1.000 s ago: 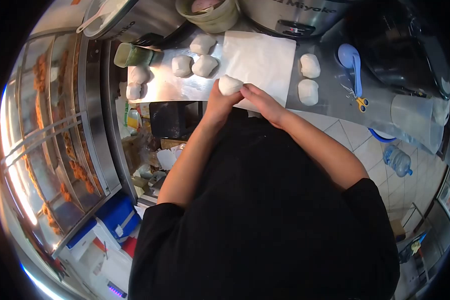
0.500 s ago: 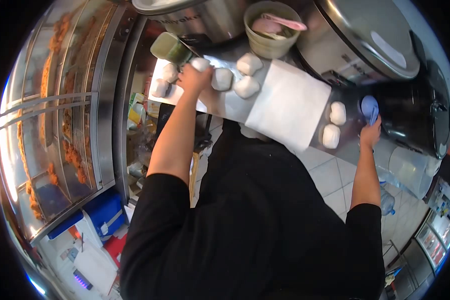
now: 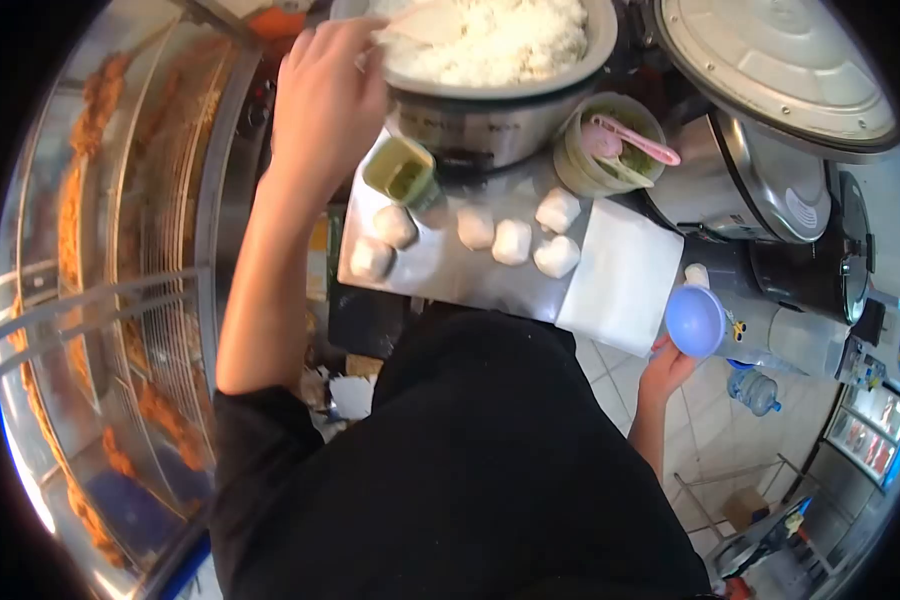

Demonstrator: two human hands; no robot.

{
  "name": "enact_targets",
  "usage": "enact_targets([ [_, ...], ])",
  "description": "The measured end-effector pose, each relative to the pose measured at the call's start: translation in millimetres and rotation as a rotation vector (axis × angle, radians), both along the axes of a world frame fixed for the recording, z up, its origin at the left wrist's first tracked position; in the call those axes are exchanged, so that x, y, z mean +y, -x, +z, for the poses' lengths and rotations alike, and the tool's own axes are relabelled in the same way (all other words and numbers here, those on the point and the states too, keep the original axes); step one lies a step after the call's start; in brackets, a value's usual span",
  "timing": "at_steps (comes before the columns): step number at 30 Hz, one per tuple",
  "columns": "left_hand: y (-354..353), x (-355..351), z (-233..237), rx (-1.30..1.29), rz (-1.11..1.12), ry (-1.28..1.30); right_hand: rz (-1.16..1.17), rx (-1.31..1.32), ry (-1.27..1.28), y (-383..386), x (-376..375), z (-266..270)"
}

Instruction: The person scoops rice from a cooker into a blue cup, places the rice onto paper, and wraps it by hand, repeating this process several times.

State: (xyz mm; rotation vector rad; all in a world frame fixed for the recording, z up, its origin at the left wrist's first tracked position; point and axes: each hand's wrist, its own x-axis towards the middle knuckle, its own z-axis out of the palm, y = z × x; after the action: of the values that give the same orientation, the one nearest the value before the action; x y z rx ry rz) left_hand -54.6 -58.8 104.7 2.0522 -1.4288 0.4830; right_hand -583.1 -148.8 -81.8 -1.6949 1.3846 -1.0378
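Note:
My left hand (image 3: 330,95) is raised at the near left rim of an open rice cooker (image 3: 470,125), its fingers closed around the handle end of a pale rice paddle (image 3: 425,22). The paddle lies over white cooked rice (image 3: 515,45); the fingers are slightly blurred. Low at the right, my right hand (image 3: 668,368) grips a round blue scoop (image 3: 695,322), its bowl facing up beside a stack of white paper sheets (image 3: 620,275). Several rounded white bundles (image 3: 512,242) sit on the metal counter (image 3: 440,275) between the hands.
A green square container (image 3: 400,172) stands below the cooker. Beside it is a tub (image 3: 610,145) with pink and pale utensils. A round lid (image 3: 775,65) rests upside down above a second cooker (image 3: 750,180). A glass display case (image 3: 120,300) with fried food lines the left.
My left hand has left the white bundles and moved up to the paddle at the rice cooker. My right hand has brought the blue scoop closer to the paper. The view has shifted, showing the rice.

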Motion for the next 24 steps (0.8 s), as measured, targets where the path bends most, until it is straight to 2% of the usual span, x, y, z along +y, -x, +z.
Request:
enact_targets([
  [1,-19.7,-21.0,3.2,-0.304,0.056,-0.074,0.159,-0.005,0.074,-31.3,-3.4,14.8],
  [3,-44.2,-53.1,15.4,-0.400,0.101,-0.584,0.201,-0.049,0.041,-97.8,-13.1,64.9],
  [4,-58.6,-64.2,11.9,-0.418,0.093,-0.558,0.272,0.058,0.100,-122.6,-23.3,92.9],
  [5,-74.0,-72.7,2.4,-0.436,0.063,-0.673,0.345,0.170,0.156,-145.3,-34.5,119.3],
  [6,-84.9,-78.0,-1.6,-0.452,0.036,-0.791,0.370,0.180,0.135,-167.8,-45.5,138.8],
  [9,-99.6,-82.6,8.9,-0.474,0.001,-0.869,0.370,0.298,0.197,-232.4,-66.6,197.0],
  [10,-105.2,-82.2,8.8,-0.485,-0.002,-0.858,0.359,0.293,0.206,-250.7,-76.3,209.9],
  [12,-114.4,-76.8,6.0,-0.303,-0.085,-0.761,0.402,0.456,0.303,-286.3,-98.8,228.5],
  [13,-113.3,-72.5,10.9,-0.303,-0.088,-0.757,0.398,0.459,0.306,-305.3,-110.0,235.4],
  [15,-108.9,-60.3,25.2,-0.026,-0.036,-0.701,0.497,0.669,0.235,-345.8,-132.6,246.1],
  [16,-114.6,-53.5,23.4,0.044,-0.040,-0.613,0.499,0.673,0.238,-366.9,-143.9,245.3],
  [17,-120.3,-45.4,19.6,0.048,-0.039,-0.609,0.512,0.807,0.244,-387.5,-155.0,240.7],
  [18,-125.2,-36.0,14.0,0.063,-0.049,-0.439,0.527,0.942,0.248,-404.1,-162.4,234.2],
  [19,-124.9,-26.3,12.7,0.078,-0.054,-0.266,0.533,0.949,0.253,-417.2,-167.3,225.3],
  [20,-121.1,-15.9,12.1,0.084,-0.048,-0.261,0.529,1.020,0.287,-429.7,-172.5,214.3],
  [22,-104.6,7.9,17.5,0.478,0.095,-0.280,0.543,1.103,0.338,-450.6,-175.5,198.6],
  [23,-105.4,17.7,5.1,0.489,0.101,-0.282,0.553,1.112,0.337,-458.3,-172.7,196.4],
  [24,-108.2,27.9,-17.4,0.608,0.064,-0.150,0.561,1.114,0.337,-465.1,-168.1,194.7],
])
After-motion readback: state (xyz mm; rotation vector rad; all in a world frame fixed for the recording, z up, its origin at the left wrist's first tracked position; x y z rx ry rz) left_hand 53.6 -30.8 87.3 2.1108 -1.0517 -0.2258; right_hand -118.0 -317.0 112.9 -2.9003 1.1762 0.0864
